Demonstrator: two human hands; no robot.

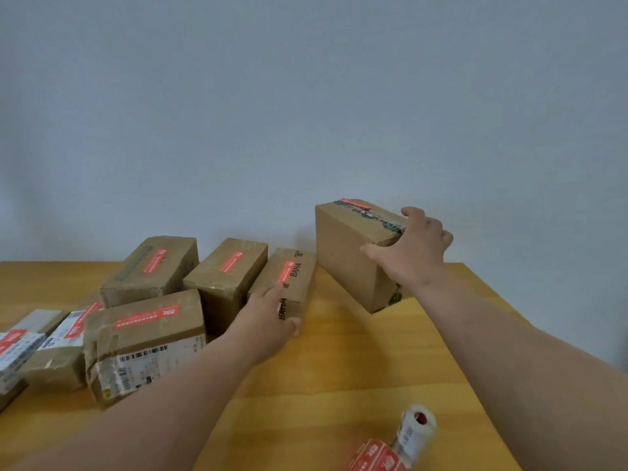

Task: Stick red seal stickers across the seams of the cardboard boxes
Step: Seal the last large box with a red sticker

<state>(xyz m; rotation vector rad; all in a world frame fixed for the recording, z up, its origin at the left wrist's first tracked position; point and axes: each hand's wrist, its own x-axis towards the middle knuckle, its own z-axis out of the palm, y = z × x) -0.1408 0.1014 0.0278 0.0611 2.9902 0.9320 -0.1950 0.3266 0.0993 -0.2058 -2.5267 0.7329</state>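
Sticker roll (413, 433) lies unused; every box in view sealed; right hand (413, 248) grips tilted box (350, 253), left hand (268, 312) flat, empty.

The one head-worn camera is looking forward and slightly down across the wooden table (339, 368) toward the grey wall (306, 96), both forearms reaching close into its wide view.

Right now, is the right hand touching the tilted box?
Touching. The head view shows the right hand gripping the top corner of the tilted cardboard box, fingers over its taped seam, thumb pressed on the side.
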